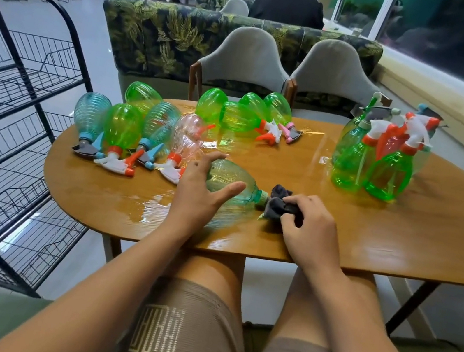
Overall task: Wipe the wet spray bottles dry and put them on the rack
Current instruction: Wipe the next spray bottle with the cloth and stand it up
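Left hand [195, 191] clasps the teal bottle [232, 176] (lying sideways, fingers curved over it). Right hand [311, 230] clenches the dark cloth [278, 204] at its neck.

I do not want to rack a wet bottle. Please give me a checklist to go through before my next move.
1. The left hand holds the bottle steady on the table: ok.
2. The right hand grips the cloth at the bottle's neck: ok.
3. Body of the bottle dry: cannot tell.
4. The table dry around the bottle: not ok, water shines there.
5. Shelves of the rack free: ok.
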